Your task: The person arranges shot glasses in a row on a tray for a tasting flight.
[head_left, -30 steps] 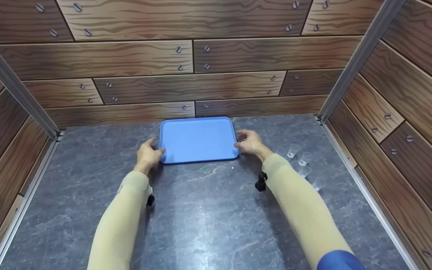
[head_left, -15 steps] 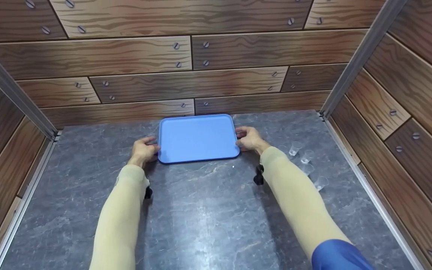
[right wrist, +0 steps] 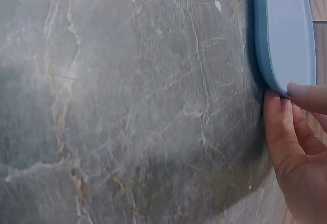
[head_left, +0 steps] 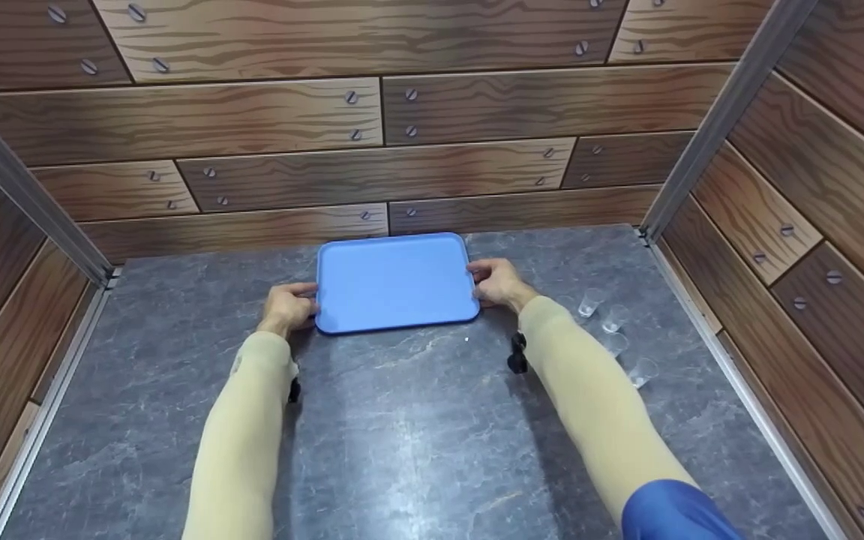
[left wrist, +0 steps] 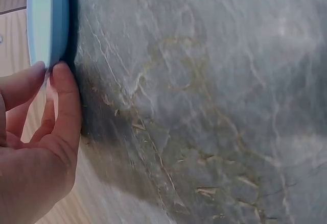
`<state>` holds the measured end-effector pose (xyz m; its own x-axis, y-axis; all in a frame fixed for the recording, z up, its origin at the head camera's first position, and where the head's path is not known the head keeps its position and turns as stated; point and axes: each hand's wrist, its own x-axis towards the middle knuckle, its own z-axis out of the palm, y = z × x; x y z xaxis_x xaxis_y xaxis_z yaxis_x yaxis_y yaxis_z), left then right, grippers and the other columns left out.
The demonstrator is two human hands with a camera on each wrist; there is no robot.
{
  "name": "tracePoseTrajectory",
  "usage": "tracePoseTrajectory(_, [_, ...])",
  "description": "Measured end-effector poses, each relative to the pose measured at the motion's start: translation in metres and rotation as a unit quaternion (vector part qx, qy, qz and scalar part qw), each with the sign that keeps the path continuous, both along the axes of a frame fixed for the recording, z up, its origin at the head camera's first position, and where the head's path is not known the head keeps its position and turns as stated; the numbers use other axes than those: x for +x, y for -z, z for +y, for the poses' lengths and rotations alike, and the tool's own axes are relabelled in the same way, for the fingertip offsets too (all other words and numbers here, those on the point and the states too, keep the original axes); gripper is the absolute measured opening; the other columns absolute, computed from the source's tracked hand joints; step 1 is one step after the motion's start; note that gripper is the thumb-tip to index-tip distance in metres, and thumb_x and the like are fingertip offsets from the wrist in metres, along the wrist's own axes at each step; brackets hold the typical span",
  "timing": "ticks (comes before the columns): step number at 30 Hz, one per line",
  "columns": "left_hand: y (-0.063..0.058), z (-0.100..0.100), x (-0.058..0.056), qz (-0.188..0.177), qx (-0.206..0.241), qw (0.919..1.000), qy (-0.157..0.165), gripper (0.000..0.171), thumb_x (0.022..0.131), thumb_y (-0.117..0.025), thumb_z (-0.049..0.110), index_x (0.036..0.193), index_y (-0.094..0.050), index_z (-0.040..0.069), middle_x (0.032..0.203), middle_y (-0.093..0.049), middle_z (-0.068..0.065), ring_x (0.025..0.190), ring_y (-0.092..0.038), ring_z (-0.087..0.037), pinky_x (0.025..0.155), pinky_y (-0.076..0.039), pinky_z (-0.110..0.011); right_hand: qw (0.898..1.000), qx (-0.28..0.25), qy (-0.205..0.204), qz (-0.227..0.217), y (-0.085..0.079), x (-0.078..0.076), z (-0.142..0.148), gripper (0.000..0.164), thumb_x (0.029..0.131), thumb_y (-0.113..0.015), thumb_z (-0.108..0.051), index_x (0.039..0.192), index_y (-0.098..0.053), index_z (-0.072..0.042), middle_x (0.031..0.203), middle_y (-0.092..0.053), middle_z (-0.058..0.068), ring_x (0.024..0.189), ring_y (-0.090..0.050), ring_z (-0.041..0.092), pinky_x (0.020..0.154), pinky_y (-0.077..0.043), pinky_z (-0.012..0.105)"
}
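A blue rectangular tray (head_left: 398, 281) lies near the back wall on the grey marbled surface, its long side parallel to the wall. At its left edge, my left hand (head_left: 287, 307) pinches the rim; in the left wrist view the thumb (left wrist: 31, 78) and a finger (left wrist: 65, 89) meet on either side of it. My right hand (head_left: 503, 283) grips the right edge. The right wrist view shows that thumb (right wrist: 306, 95) over the rim and the other fingers (right wrist: 278, 122) below it. Nothing lies on the tray.
Several small clear plastic cups (head_left: 614, 319) stand to the right, beside my right forearm. A tiny white speck (head_left: 466, 339) lies in front of the tray. Wood-patterned walls (head_left: 252, 180) enclose the back and sides, with metal rails (head_left: 739, 405) along the side edges.
My left hand has shifted slightly left, its thumb drawing back from over the tray to the rim. The right hand has adjusted its fingers at the edge. The tray has hardly moved.
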<state>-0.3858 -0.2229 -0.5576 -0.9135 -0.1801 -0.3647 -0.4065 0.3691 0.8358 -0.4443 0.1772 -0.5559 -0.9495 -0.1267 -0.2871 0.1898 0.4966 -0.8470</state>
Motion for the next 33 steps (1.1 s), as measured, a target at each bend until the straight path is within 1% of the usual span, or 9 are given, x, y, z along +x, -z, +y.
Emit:
tracePoseTrajectory(5, [-0.001, 0.0, 0.001, 0.01, -0.027, 0.9996, 0.003, 0.059, 0.1, -0.065, -0.005, 0.157, -0.068, 0.014, 0.152, -0.072, -0.018, 0.121, -0.073, -0.021, 0.092, -0.072, -0.03, 1.0, 0.005, 0.001, 0.004, -0.001, -0.001, -0.001, 0.074, 0.086, -0.063, 0.021, 0.157, -0.063, -0.002, 0.115, -0.059, 0.008, 0.1, -0.058, 0.019, 0.068, -0.065, 0.027])
tracePoseTrajectory(8, [-0.001, 0.001, 0.002, 0.02, -0.046, 0.9987, 0.005, 0.058, 0.099, -0.066, -0.004, 0.154, -0.07, 0.013, 0.149, -0.074, -0.018, 0.12, -0.074, -0.022, 0.09, -0.072, -0.03, 1.0, 0.011, 0.002, 0.006, 0.0, 0.0, -0.001, 0.074, 0.085, -0.064, 0.02, 0.156, -0.065, -0.002, 0.112, -0.059, 0.007, 0.098, -0.059, 0.019, 0.065, -0.064, 0.025])
tracePoseTrajectory(14, [0.002, 0.002, 0.007, 0.022, -0.07, 0.9971, 0.018, 0.058, 0.097, -0.065, -0.006, 0.152, -0.071, 0.011, 0.149, -0.074, -0.018, 0.119, -0.073, -0.022, 0.092, -0.072, -0.033, 1.0, 0.026, -0.004, 0.001, 0.001, 0.006, 0.0, 0.073, 0.086, -0.065, 0.019, 0.155, -0.065, -0.003, 0.112, -0.06, 0.007, 0.099, -0.06, 0.02, 0.066, -0.066, 0.026])
tracePoseTrajectory(17, [0.003, 0.003, 0.01, 0.027, -0.075, 0.9964, 0.027, 0.059, 0.096, -0.065, -0.006, 0.152, -0.071, 0.011, 0.148, -0.074, -0.02, 0.116, -0.073, -0.022, 0.089, -0.073, -0.032, 0.999, 0.033, -0.005, 0.002, 0.002, 0.01, 0.002, 0.072, 0.087, -0.065, 0.018, 0.156, -0.066, -0.004, 0.114, -0.061, 0.008, 0.099, -0.06, 0.019, 0.066, -0.066, 0.026])
tracePoseTrajectory(21, [0.003, 0.003, 0.013, 0.027, -0.073, 0.9963, 0.037, 0.06, 0.095, -0.065, -0.006, 0.152, -0.071, 0.01, 0.146, -0.074, -0.022, 0.112, -0.074, -0.021, 0.085, -0.073, -0.03, 0.999, 0.038, -0.002, 0.003, 0.003, 0.014, 0.004, 0.071, 0.088, -0.064, 0.017, 0.155, -0.066, -0.005, 0.112, -0.061, 0.007, 0.096, -0.06, 0.018, 0.065, -0.064, 0.025])
tracePoseTrajectory(24, [0.003, 0.003, 0.015, 0.028, -0.062, 0.997, 0.037, 0.06, 0.095, -0.064, -0.007, 0.152, -0.071, 0.009, 0.147, -0.074, -0.023, 0.11, -0.073, -0.02, 0.084, -0.073, -0.03, 1.0, 0.025, 0.002, -0.002, 0.003, 0.018, 0.004, 0.072, 0.087, -0.063, 0.019, 0.155, -0.067, -0.005, 0.106, -0.06, 0.005, 0.094, -0.059, 0.017, 0.064, -0.063, 0.026])
tracePoseTrajectory(29, [0.004, 0.002, 0.019, 0.036, -0.041, 0.9977, 0.04, 0.06, 0.094, -0.06, -0.009, 0.151, -0.071, 0.006, 0.148, -0.073, -0.025, 0.109, -0.073, -0.021, 0.087, -0.074, -0.035, 1.0, 0.002, 0.015, -0.013, 0.003, 0.027, 0.005, 0.074, 0.086, -0.063, 0.021, 0.154, -0.068, -0.007, 0.101, -0.058, 0.002, 0.091, -0.058, 0.017, 0.064, -0.063, 0.028])
tracePoseTrajectory(33, [0.003, 0.005, 0.024, 0.038, -0.047, 0.9971, 0.047, 0.06, 0.094, -0.06, -0.01, 0.152, -0.07, 0.004, 0.148, -0.072, -0.026, 0.112, -0.073, -0.023, 0.091, -0.073, -0.038, 1.0, -0.001, 0.017, -0.012, 0.001, 0.034, 0.007, 0.075, 0.086, -0.063, 0.02, 0.155, -0.067, -0.008, 0.102, -0.059, 0.002, 0.091, -0.06, 0.017, 0.066, -0.064, 0.028])
